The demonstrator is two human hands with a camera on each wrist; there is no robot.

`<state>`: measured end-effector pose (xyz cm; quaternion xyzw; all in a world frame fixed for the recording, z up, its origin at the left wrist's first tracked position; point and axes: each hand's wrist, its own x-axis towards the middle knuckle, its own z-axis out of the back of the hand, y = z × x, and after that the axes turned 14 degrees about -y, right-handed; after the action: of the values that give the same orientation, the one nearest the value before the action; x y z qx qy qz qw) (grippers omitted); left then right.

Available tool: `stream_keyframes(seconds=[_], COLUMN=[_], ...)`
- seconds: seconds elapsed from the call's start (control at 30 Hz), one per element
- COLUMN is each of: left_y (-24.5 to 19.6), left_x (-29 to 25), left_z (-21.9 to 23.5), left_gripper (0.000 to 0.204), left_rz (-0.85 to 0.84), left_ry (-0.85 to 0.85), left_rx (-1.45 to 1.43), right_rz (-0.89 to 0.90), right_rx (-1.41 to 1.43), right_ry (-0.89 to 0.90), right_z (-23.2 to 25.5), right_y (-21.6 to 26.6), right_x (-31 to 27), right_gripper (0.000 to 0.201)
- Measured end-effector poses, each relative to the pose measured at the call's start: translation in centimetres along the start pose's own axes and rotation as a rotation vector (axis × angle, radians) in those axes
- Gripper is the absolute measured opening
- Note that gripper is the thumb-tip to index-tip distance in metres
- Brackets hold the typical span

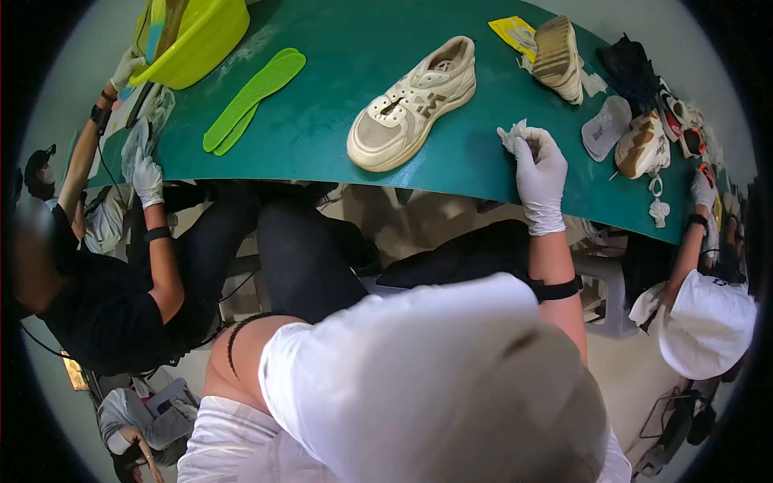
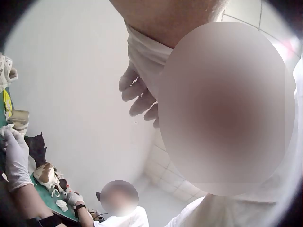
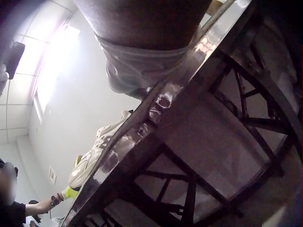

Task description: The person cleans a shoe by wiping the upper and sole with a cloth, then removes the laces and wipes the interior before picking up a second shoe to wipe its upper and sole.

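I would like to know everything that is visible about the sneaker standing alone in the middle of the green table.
The sneaker is off-white, with a greyish mesh-like toe, smooth leather-like panels, a dark angular mark on its side and a yellowish sole. No laces are visible, and a dark gap shows between the eyelet rows. It stands upright on its sole on the green table, toe pointing toward the near edge and the person's left. No hand touches it.

White wad (image 1: 513,134) in the gloved right grip (image 1: 541,177) at the green table (image 1: 322,145)'s edge, right of a beige sneaker (image 1: 417,105).
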<state>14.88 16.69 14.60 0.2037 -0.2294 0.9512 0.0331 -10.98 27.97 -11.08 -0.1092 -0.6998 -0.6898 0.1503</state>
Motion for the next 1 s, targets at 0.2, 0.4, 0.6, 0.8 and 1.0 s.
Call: stream_keyframes(seconds=[0.2, 0.4, 0.6, 0.8, 1.0], left_y=[0.0, 10.2, 16.1, 17.9, 21.4], left_x=[0.2, 3.0, 4.7, 4.8, 4.4], left_z=[-0.1, -8.1, -13.5, -15.1, -12.3], left_gripper=[0.018, 0.023, 0.097, 0.102, 0.087], left_rz=[-0.093, -0.225, 0.230, 0.347, 0.112], left_ry=[0.051, -0.356, -0.343, -0.178, -0.217], left_rx=[0.041, 0.095, 0.298, 0.470, 0.249], right_rz=[-0.002, -0.032, 0.101, -0.013, 0.006], right_rx=[0.020, -0.021, -0.273, -0.084, -0.073], right_ry=[-0.004, -0.016, -0.016, -0.043, -0.050], right_z=[0.2, -0.2, 0.5, -0.1, -0.1], right_y=[-0.7, 1.2, 1.3, -0.2, 0.0], right_x=[0.0, -0.5, -0.4, -0.4, -0.4], right_gripper=[0.007, 0.007, 0.008, 0.008, 0.007])
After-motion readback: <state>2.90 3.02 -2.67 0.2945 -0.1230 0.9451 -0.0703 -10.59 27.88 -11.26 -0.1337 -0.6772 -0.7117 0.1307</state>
